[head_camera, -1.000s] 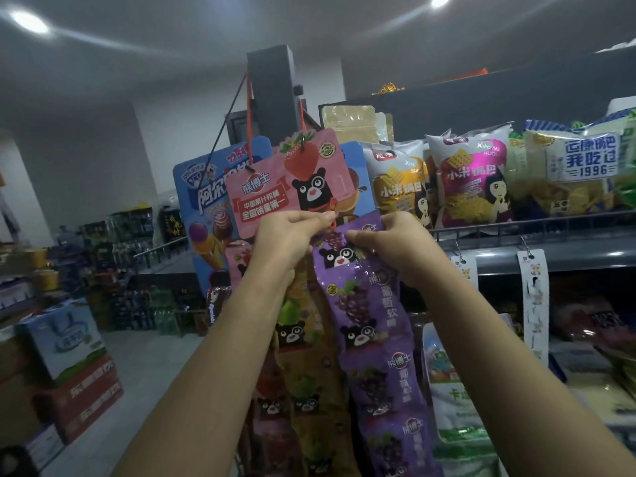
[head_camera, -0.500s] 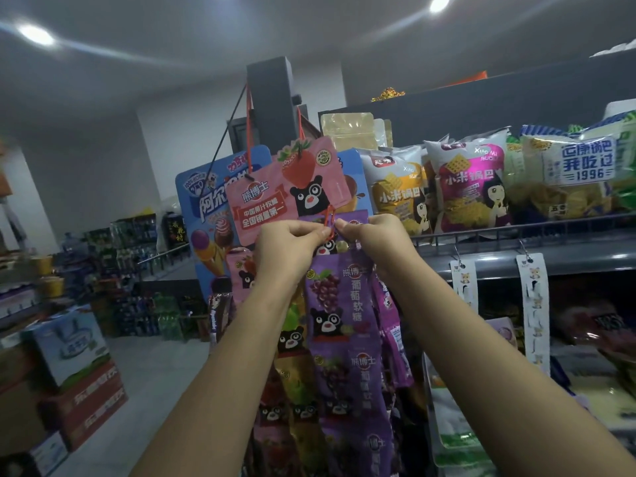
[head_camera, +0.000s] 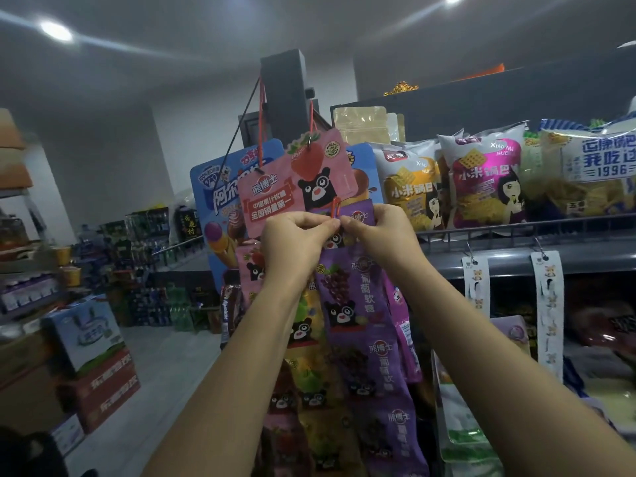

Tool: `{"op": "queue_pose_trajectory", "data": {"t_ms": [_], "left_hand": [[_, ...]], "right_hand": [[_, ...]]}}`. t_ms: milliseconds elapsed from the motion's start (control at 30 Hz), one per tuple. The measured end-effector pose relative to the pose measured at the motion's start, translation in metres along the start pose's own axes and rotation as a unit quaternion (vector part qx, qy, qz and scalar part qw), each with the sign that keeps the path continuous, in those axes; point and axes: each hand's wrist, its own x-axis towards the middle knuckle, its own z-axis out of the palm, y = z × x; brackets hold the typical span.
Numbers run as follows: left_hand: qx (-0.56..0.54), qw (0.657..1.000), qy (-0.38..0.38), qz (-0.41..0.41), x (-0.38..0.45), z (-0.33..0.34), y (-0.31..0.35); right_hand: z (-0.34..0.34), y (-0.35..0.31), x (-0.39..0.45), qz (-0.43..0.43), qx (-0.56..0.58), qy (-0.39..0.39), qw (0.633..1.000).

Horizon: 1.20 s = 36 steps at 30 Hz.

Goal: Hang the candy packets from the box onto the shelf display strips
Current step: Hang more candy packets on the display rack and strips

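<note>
A pink header card [head_camera: 296, 187] with a black bear hangs by red cords from the shelf end. Below it hang columns of candy packets, the right one a chain of purple grape packets [head_camera: 354, 304]. A red hook [head_camera: 335, 208] sticks up at the card's lower edge. My left hand [head_camera: 296, 239] and my right hand [head_camera: 378, 232] meet just under that hook, fingers curled, pinching the top of the purple packet chain. The packet's top edge is hidden behind my fingers.
Snack bags [head_camera: 481, 187] fill the wire shelf [head_camera: 516, 228] on the right. Two white display strips [head_camera: 547, 311] hang from its front edge. A blue lollipop sign [head_camera: 220, 201] stands behind the card. Stacked cartons [head_camera: 89, 366] line the aisle floor at left.
Both hands have risen with the purple packet chain, from mid-column up to the red hook at the pink card's lower edge, and drawn closer together.
</note>
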Motion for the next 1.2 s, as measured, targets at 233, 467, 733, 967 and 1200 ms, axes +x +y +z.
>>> {"op": "queue_pose_trajectory", "data": {"t_ms": [233, 467, 733, 967, 1200], "left_hand": [[-0.056, 0.998, -0.02, -0.032, 0.0, 0.0, 0.0], [-0.018, 1.0, -0.019, -0.008, 0.0, 0.001, -0.002], [-0.003, 1.0, 0.001, 0.007, -0.004, 0.003, -0.003], [-0.021, 1.0, -0.011, 0.001, -0.004, 0.0, -0.001], [-0.022, 0.999, -0.034, 0.01, -0.002, -0.006, 0.0]], "right_hand": [[0.006, 0.007, -0.005, -0.007, -0.007, 0.016, 1.0], [-0.003, -0.004, -0.004, 0.126, 0.172, -0.03, 0.977], [-0.006, -0.004, 0.002, 0.147, 0.169, -0.044, 0.974], [-0.001, 0.003, -0.003, 0.103, 0.156, -0.002, 0.982], [0.001, -0.003, -0.004, 0.116, 0.207, -0.013, 0.971]]}}
